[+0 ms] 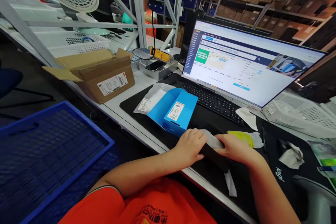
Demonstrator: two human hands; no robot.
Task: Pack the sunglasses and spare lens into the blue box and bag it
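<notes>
At the front edge of the desk, my left hand point(190, 147) is closed around one end of a long black item point(216, 157), whose exact kind I cannot make out. My right hand point(237, 147) pinches it farther right, thumb against a whitish wrapping point(212, 140) on its upper side. A pale strip point(231, 183) hangs from the item's lower end. Just beyond my left hand lies an open blue box point(183, 106) with a white label. A white plastic bag point(153, 96) lies partly under that box. Behind my right hand is a yellow-green packet point(243, 138).
An open cardboard box point(115, 84) stands at the left of the desk, above a blue crate point(102, 140). A keyboard point(215, 101) and monitor point(236, 63) are behind the mat. Crumpled paper point(292, 155), a white basket point(299, 112) and a scanner-like device point(315, 196) are at right.
</notes>
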